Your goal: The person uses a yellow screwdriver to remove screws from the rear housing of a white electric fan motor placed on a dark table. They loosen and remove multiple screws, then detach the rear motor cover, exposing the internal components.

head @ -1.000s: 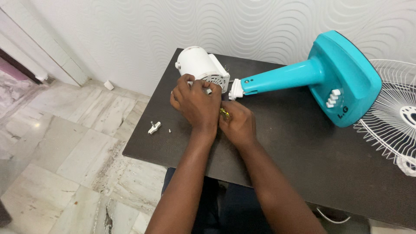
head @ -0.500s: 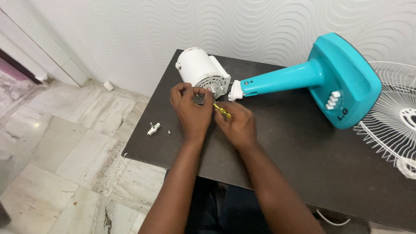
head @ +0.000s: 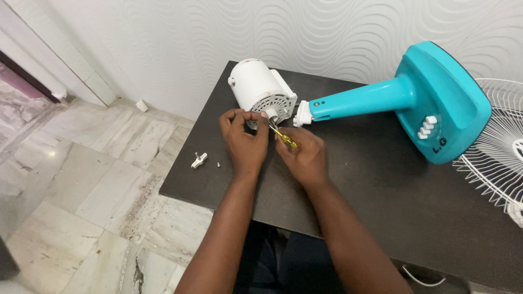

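Note:
A white fan motor housing (head: 257, 87) lies on its side on the dark table (head: 381, 185), joined to a teal fan stand (head: 414, 100) lying flat. My left hand (head: 242, 139) pinches at the housing's vented front face; what its fingertips hold is hidden. My right hand (head: 305, 155) grips a small yellow-handled screwdriver (head: 284, 137) whose tip points at the housing's front, just beside my left fingers.
A small white plastic part (head: 199, 160) and a tiny screw (head: 217, 164) lie near the table's left edge. A white wire fan guard (head: 498, 158) rests at the right. Beyond the left edge is marble floor (head: 81, 179); a patterned wall stands behind.
My left hand has slid back from covering the housing's front, so the vented face now shows. The screwdriver has become visible and points at the housing. The view has shifted slightly.

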